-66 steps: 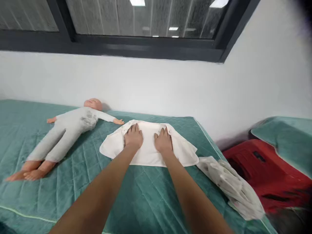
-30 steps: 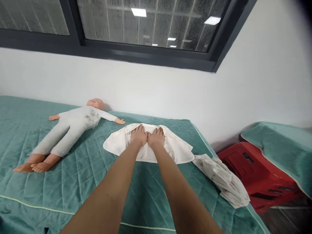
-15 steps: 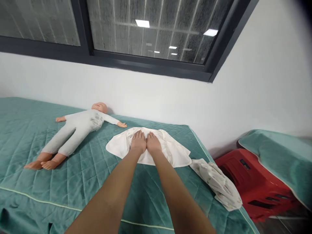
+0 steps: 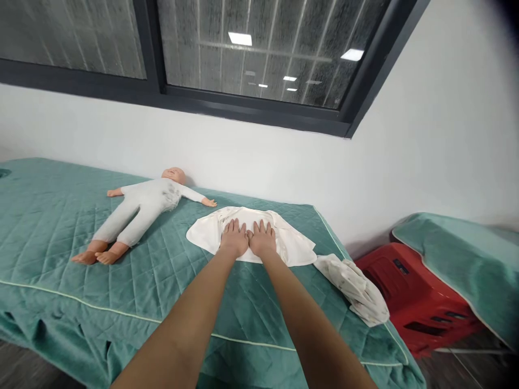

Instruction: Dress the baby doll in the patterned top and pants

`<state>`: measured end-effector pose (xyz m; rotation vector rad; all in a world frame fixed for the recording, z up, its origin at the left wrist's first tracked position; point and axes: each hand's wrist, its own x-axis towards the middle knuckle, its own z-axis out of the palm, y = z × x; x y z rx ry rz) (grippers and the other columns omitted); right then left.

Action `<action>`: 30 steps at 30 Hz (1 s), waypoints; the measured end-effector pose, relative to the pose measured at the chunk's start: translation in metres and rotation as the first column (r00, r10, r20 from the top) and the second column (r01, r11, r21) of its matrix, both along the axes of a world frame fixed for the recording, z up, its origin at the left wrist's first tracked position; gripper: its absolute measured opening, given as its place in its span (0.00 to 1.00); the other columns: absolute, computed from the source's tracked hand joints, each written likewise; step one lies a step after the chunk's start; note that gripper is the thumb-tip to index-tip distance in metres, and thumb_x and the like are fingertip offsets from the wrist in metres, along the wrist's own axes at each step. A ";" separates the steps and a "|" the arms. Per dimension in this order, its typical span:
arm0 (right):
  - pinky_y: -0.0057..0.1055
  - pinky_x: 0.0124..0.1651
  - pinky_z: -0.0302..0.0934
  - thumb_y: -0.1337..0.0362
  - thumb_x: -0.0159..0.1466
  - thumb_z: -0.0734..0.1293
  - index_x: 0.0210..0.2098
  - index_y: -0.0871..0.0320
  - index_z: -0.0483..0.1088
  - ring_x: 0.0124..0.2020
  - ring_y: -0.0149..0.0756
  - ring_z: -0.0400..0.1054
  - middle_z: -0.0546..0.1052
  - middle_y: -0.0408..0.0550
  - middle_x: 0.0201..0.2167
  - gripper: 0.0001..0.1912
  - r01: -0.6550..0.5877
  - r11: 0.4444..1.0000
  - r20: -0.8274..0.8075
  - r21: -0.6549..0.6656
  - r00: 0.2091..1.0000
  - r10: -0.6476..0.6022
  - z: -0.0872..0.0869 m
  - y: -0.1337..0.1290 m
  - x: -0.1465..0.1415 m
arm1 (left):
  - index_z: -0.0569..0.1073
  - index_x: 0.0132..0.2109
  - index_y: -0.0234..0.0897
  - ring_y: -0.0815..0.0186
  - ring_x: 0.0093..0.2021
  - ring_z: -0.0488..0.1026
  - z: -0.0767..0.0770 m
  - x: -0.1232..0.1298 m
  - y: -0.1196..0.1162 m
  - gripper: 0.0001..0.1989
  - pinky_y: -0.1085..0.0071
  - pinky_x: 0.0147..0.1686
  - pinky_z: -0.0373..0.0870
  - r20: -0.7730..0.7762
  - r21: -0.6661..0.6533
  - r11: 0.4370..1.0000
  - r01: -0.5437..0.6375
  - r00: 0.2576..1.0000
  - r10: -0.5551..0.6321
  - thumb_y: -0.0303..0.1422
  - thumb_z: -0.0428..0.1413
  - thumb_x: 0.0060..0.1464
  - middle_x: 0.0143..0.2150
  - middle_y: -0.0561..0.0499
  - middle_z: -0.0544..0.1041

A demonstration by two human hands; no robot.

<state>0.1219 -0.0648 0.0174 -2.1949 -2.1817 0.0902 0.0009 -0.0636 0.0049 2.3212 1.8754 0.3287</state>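
Note:
A white cloth piece (image 4: pixel 298 246), perhaps a small garment, lies spread on the green quilted cover. Both of my hands press down flat on its middle, side by side with the thumbs nearly touching. My left hand (image 4: pixel 234 239) has its fingers stretched out and slightly spread. Fingers apart, my right hand (image 4: pixel 261 239) rests palm down on the same cloth. Nothing is gripped in either hand. Touching the cloth's right corner is a crumpled white patterned cloth (image 4: pixel 357 286).
A baby doll (image 4: pixel 148 202) in a white suit lies on its back at the left. The green quilted cover (image 4: pixel 162 270) spreads over the bed-like surface against the wall. Beyond its right edge stand red plastic stools (image 4: pixel 421 302), partly under another green cloth (image 4: pixel 466 259). A dark-framed window (image 4: pixel 259 111) is above.
My fingers have spread apart on the white cloth, and the hands have flattened out. The view has shifted slightly, so the doll appears further right.

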 end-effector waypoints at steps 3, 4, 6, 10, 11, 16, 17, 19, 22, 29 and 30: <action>0.51 0.69 0.30 0.48 0.71 0.44 0.72 0.58 0.42 0.73 0.55 0.30 0.36 0.51 0.74 0.35 0.005 1.000 0.001 -0.023 1.000 -0.005 0.001 -0.010 0.002 | 0.55 0.70 0.41 0.50 0.74 0.41 0.000 -0.004 -0.010 0.31 0.51 0.69 0.41 -0.005 -0.008 1.000 0.016 1.000 -0.016 0.44 0.38 0.64 0.74 0.44 0.47; 0.52 0.69 0.30 0.48 0.71 0.44 0.72 0.56 0.41 0.73 0.56 0.29 0.36 0.49 0.74 0.35 0.002 0.999 0.000 -0.032 1.000 -0.002 0.001 -0.014 0.003 | 0.56 0.70 0.43 0.49 0.74 0.41 0.000 -0.006 -0.013 0.31 0.50 0.69 0.41 -0.007 -0.010 1.000 0.021 1.000 -0.021 0.45 0.38 0.63 0.74 0.45 0.47; 0.55 0.69 0.30 0.47 0.70 0.44 0.72 0.52 0.41 0.73 0.57 0.28 0.36 0.45 0.74 0.34 -0.002 0.999 -0.002 -0.048 1.000 0.002 0.002 -0.021 0.006 | 0.55 0.70 0.46 0.49 0.74 0.40 0.001 -0.008 -0.020 0.31 0.49 0.69 0.41 -0.009 -0.013 0.999 0.030 0.999 -0.030 0.47 0.38 0.63 0.74 0.47 0.47; 0.60 0.68 0.30 0.44 0.70 0.44 0.72 0.47 0.41 0.73 0.58 0.28 0.36 0.42 0.74 0.34 -0.006 0.997 -0.003 -0.076 1.000 0.006 0.005 -0.038 0.012 | 0.56 0.70 0.48 0.48 0.74 0.40 0.001 -0.013 -0.034 0.32 0.48 0.69 0.41 -0.008 -0.013 0.999 0.048 0.999 -0.048 0.50 0.38 0.62 0.75 0.48 0.47; 0.60 0.67 0.30 0.44 0.70 0.44 0.72 0.47 0.41 0.73 0.58 0.28 0.36 0.42 0.74 0.34 -0.012 0.997 -0.001 -0.079 1.000 0.012 0.006 -0.043 0.013 | 0.56 0.70 0.49 0.48 0.74 0.40 0.001 -0.014 -0.037 0.32 0.48 0.69 0.41 -0.005 -0.007 0.999 0.052 0.999 -0.052 0.50 0.38 0.62 0.75 0.48 0.47; 0.59 0.68 0.31 0.44 0.70 0.44 0.72 0.48 0.43 0.73 0.57 0.31 0.39 0.44 0.74 0.34 -0.080 0.997 0.016 -0.007 0.997 0.080 0.002 -0.075 0.019 | 0.56 0.70 0.48 0.50 0.74 0.40 0.000 -0.018 -0.055 0.30 0.48 0.69 0.42 0.002 0.031 0.996 0.085 0.996 -0.085 0.47 0.39 0.63 0.74 0.50 0.49; 0.59 0.68 0.31 0.45 0.71 0.44 0.71 0.48 0.45 0.73 0.56 0.32 0.40 0.44 0.74 0.33 -0.094 0.995 0.021 0.016 0.995 0.094 0.001 -0.083 0.021 | 0.56 0.70 0.47 0.50 0.74 0.40 0.000 -0.019 -0.058 0.30 0.48 0.69 0.42 0.000 0.037 0.995 0.093 0.996 -0.093 0.46 0.39 0.63 0.74 0.50 0.49; 0.57 0.69 0.31 0.46 0.71 0.44 0.71 0.48 0.47 0.73 0.56 0.34 0.43 0.44 0.74 0.32 -0.128 0.990 0.032 0.062 0.992 0.126 -0.002 -0.098 0.024 | 0.56 0.70 0.46 0.51 0.74 0.41 0.002 -0.020 -0.066 0.29 0.49 0.69 0.42 -0.004 0.048 0.994 0.103 0.995 -0.103 0.44 0.38 0.64 0.74 0.49 0.49; 0.53 0.70 0.33 0.47 0.72 0.46 0.70 0.50 0.50 0.73 0.54 0.37 0.46 0.45 0.73 0.32 -0.175 0.978 0.042 0.115 0.984 0.172 -0.002 -0.120 0.029 | 0.57 0.70 0.42 0.51 0.73 0.42 0.003 -0.021 -0.079 0.29 0.50 0.69 0.42 0.002 0.063 0.993 0.102 0.995 -0.102 0.42 0.37 0.65 0.74 0.47 0.50; 0.49 0.71 0.38 0.48 0.71 0.49 0.70 0.48 0.51 0.73 0.45 0.36 0.45 0.41 0.72 0.30 -0.219 0.967 0.019 0.129 0.976 0.219 0.002 -0.174 0.044 | 0.57 0.70 0.46 0.54 0.74 0.42 -0.001 -0.037 -0.135 0.29 0.50 0.71 0.43 0.044 0.136 0.982 0.132 0.989 -0.139 0.44 0.36 0.66 0.74 0.51 0.50; 0.49 0.71 0.39 0.48 0.71 0.50 0.70 0.47 0.51 0.73 0.44 0.36 0.45 0.40 0.72 0.30 -0.223 0.966 0.013 0.129 0.975 0.223 0.001 -0.183 0.047 | 0.56 0.70 0.47 0.54 0.74 0.41 -0.002 -0.043 -0.144 0.29 0.50 0.71 0.43 0.049 0.151 0.980 0.128 0.989 -0.136 0.45 0.37 0.65 0.74 0.53 0.48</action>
